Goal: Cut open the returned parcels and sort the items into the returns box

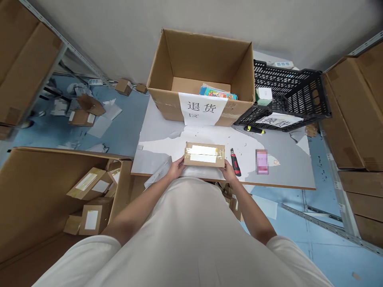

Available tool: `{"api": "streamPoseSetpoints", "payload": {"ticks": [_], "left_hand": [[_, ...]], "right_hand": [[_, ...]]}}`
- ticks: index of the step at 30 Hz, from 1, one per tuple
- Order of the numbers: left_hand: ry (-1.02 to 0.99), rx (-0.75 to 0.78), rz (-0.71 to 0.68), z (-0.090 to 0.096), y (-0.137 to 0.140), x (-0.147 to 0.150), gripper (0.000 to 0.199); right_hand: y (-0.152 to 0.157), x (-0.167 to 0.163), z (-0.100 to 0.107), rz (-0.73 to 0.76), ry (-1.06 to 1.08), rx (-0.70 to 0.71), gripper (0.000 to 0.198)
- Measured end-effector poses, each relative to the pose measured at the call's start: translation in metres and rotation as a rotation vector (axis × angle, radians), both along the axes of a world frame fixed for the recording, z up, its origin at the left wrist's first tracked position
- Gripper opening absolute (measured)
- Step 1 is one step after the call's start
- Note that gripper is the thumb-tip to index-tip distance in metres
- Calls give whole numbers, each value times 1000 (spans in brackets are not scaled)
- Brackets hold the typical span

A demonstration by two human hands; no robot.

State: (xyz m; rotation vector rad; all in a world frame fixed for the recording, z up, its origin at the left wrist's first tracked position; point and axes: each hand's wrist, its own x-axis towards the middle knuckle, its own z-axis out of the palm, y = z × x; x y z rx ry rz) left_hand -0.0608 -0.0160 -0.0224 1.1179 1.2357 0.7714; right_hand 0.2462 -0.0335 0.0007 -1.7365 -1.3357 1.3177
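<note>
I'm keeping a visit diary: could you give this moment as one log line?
left fingers: parcel, left end | right fingers: parcel, right end | red-black cutter: on table

This looks like a parcel stockroom — cartons (pixel 344 115) on a rack (pixel 349 223) right of the fingers (pixel 226 164). Left of them, parcels (pixel 91 220) fill a box (pixel 30 179).

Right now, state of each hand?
Left hand: holding the taped, oblong brown cardboard box by its left end.
Right hand: holding the same box by its right end.
</note>
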Motion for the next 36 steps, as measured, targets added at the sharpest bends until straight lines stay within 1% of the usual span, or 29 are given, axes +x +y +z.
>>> {"api": "streamPoseSetpoints", "payload": {"ticks": [2, 3, 6, 8, 10, 13, 17, 20, 23, 25, 28, 30, 33, 36], "left_hand": [[30, 6, 18, 4, 3, 1, 81], [72, 21, 26, 8, 5, 0, 78], [275, 93, 20, 22, 15, 0, 57], [441, 127, 4, 29, 24, 1, 45], [559, 124, -4, 33, 33, 5, 45], [601, 97, 4, 29, 43, 12, 46], [576, 80, 23, 19, 47, 12, 43], [532, 64, 31, 13, 39, 7, 40], [355, -6, 86, 5, 22, 0, 41], [193, -80, 88, 0, 9, -3, 55], [36, -145, -11, -7, -6, -5, 80], [-26, -159, -45, -11, -12, -3, 91], [-54, -167, -32, -13, -14, 2, 96], [-57, -170, -24, -8, -13, 4, 95]], "right_hand": [[2, 1, 5, 28, -42, 22, 43], [4, 2, 8, 52, -68, 27, 40], [12, 4, 18, 91, -195, 62, 30], [21, 4, 24, 82, -318, 84, 32], [31, 1, 26, 78, -400, 65, 36], [42, -5, 23, 89, -417, 13, 38], [44, -6, 14, 61, -398, 9, 43], [36, -1, 8, 44, -355, 12, 46], [19, 7, -2, -25, -199, -5, 43], [6, 12, -10, -52, -116, -7, 40], [-10, 14, -21, 16, -51, -13, 52], [-17, 11, -25, 56, -19, -38, 59], [-20, 3, -28, 32, -22, -67, 59], [-22, -4, -26, -3, -39, -56, 52]]}}
